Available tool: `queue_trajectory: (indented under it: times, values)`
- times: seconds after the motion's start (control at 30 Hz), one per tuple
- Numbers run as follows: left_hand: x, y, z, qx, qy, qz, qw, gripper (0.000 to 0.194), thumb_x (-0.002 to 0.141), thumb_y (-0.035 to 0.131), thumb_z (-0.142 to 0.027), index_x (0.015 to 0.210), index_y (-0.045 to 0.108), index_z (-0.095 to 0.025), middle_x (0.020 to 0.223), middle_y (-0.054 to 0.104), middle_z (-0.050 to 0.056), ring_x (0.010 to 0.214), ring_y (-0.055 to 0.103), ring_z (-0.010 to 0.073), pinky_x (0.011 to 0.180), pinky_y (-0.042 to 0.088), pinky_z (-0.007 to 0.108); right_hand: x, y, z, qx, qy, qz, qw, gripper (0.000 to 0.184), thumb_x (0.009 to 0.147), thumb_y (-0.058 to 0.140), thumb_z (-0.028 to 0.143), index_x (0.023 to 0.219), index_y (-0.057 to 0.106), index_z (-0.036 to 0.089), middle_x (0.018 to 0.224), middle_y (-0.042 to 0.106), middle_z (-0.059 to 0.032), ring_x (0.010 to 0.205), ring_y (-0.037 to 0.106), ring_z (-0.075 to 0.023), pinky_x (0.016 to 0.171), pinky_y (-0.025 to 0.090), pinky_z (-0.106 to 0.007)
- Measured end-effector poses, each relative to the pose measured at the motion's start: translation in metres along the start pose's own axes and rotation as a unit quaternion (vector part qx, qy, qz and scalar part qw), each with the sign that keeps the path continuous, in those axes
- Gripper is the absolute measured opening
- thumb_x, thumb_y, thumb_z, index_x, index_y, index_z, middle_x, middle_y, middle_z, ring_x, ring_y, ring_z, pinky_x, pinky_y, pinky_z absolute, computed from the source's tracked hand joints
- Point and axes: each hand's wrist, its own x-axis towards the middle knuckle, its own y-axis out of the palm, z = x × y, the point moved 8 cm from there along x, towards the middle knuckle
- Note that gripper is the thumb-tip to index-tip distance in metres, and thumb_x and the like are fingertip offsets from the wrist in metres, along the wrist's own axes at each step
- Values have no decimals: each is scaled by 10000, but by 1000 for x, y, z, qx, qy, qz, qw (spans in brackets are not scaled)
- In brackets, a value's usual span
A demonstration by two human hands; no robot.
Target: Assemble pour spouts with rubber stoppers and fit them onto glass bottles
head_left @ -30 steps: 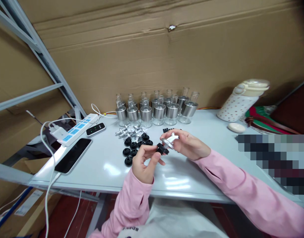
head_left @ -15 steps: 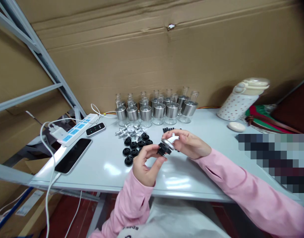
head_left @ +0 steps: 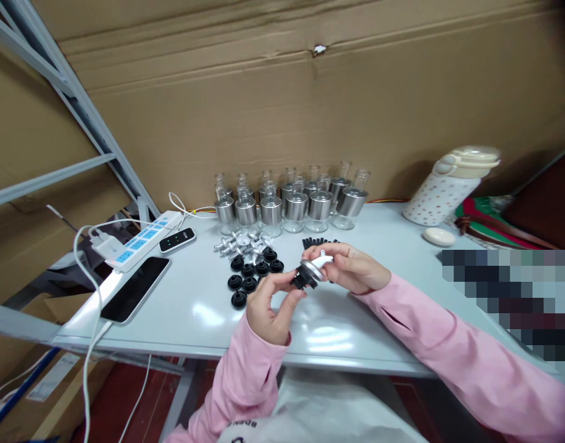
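Observation:
My left hand [head_left: 273, 307] pinches a black ribbed stopper [head_left: 300, 278] between thumb and fingers. In my right hand [head_left: 356, 266] is a silver pour spout [head_left: 313, 268], gripped by its curved neck. The spout's round base sits against the top of the stopper, in the air above the table. To the left lie several loose black stoppers [head_left: 249, 284], with a heap of silver pour spouts [head_left: 245, 245] behind them. Small black strip-like pieces [head_left: 316, 242] lie beyond my right hand, which partly covers them.
Several glass bottles with metal bands [head_left: 296, 206] stand in rows along the cardboard wall. On the left are a power strip [head_left: 144, 241], a small black device [head_left: 177, 240] and a phone [head_left: 135, 289] with cables. A dotted flask [head_left: 441, 194] and a white oval object [head_left: 439, 236] are at right.
The spout's base and the black stopper have come closer together, with less of the stopper's upper part showing. Both hands stay in nearly the same place.

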Motion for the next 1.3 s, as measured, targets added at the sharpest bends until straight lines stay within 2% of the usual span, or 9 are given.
queue_trajectory:
  times: [0.3,0.83,1.0,1.3]
  values:
    - [0,0,-3,36,27,4,999,197,779,582,-251,945,606,-146,811,688,73,723,652,162,721,500,287,1,0,-3,23,1,29,999,280,655,734,370,850,703,170,853,623,-47,697,544,-101,598,419,-219]
    - [0,-3,-1,47,35,-12,998,198,775,603,-285,921,627,-154,790,694,68,722,649,165,706,521,290,1,-3,-4,15,12,15,1000,289,619,757,365,834,716,176,855,643,-52,688,552,-107,601,435,-225]
    - [0,-3,0,50,33,-18,998,182,756,629,-308,862,633,-160,758,695,57,711,647,174,690,521,293,1,-2,-5,16,13,19,1000,298,622,756,361,838,717,160,842,647,-52,694,564,-97,614,444,-206]
    - [1,-5,-3,42,38,-23,998,227,794,583,-317,936,636,-149,783,689,72,703,639,163,697,510,291,1,-1,-6,17,26,20,999,321,604,774,338,863,718,157,824,672,-40,702,605,-85,633,466,-169]
